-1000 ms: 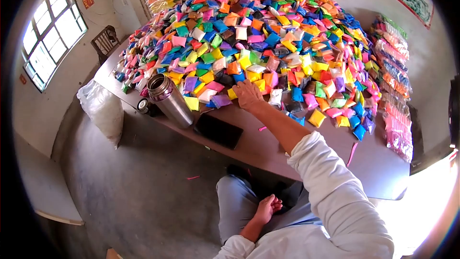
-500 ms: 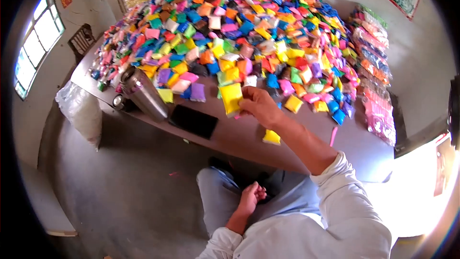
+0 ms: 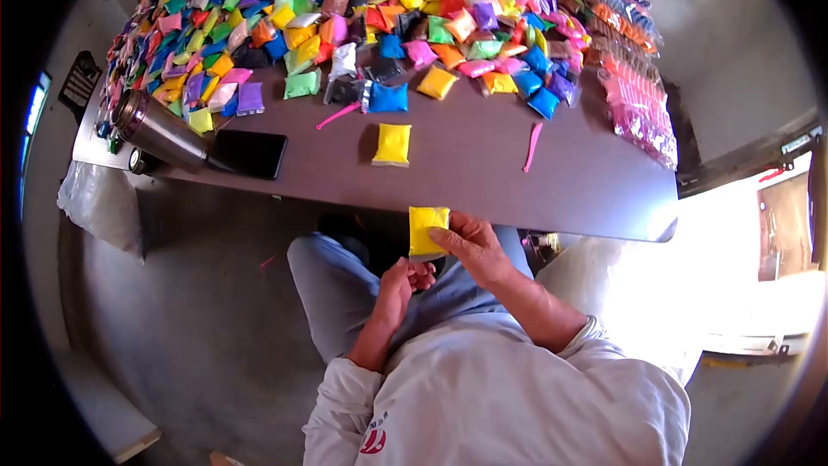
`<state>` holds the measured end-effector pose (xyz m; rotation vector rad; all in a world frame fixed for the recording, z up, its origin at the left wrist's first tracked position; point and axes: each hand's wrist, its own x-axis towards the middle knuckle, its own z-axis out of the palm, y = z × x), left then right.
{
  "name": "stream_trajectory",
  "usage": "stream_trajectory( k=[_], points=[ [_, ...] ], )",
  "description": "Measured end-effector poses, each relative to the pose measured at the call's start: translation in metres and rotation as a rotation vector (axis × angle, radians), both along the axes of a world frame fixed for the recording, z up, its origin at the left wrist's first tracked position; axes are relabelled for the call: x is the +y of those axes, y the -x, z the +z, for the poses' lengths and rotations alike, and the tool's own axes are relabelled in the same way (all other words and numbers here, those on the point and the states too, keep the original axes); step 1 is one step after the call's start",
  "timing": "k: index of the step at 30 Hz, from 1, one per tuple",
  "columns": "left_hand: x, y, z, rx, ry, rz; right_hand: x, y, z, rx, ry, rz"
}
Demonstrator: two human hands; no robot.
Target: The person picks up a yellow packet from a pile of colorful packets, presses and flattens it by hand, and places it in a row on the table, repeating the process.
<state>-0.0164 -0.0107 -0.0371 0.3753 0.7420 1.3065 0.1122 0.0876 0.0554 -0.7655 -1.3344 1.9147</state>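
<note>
Yellow packet (image 3: 424, 229): 1 small, roughly square pouch of clear plastic film with a solid yellow fill. The lower edge shows a pale, unfilled strip of film. The pouch appears sealed and slightly plump. Pose: near upright in the view, 1 broad face toward the camera. Location: pinched in the right hand (image 3: 476, 246), thumb across the lower right of the face, above the lap at the near edge of the table (image 3: 483, 160). The left hand (image 3: 399, 290) is just below; contact cannot be determined.
</note>
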Motion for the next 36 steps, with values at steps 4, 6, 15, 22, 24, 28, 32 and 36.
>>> stream_trajectory(
  k=[4,6,15,22,24,28,32,36],
  points=[
    [0.004,-0.013,0.025,0.191,-0.092,-0.052,-0.009,-0.016,-0.01,-0.008,0.002,-0.06],
    [0.007,-0.02,0.036,0.375,-0.103,-0.043,-0.012,-0.023,-0.009,-0.063,0.044,-0.06],
    [0.007,-0.042,0.047,0.472,-0.045,-0.049,-0.016,-0.045,-0.011,-0.07,0.007,-0.103],
    [0.007,-0.051,0.057,0.521,-0.072,-0.082,-0.018,-0.05,-0.005,-0.057,-0.032,-0.129],
    [0.006,-0.051,0.058,0.555,-0.074,-0.079,-0.018,-0.049,-0.001,-0.031,0.005,-0.121],
    [0.005,-0.048,0.054,0.534,-0.049,-0.087,-0.018,-0.048,0.0,0.001,0.078,-0.048],
    [0.001,-0.047,0.056,0.545,-0.06,-0.129,-0.017,-0.047,-0.006,-0.068,0.039,0.004],
    [0.001,-0.045,0.061,0.567,-0.072,-0.123,-0.015,-0.045,-0.013,-0.001,0.06,0.025]
  ],
)
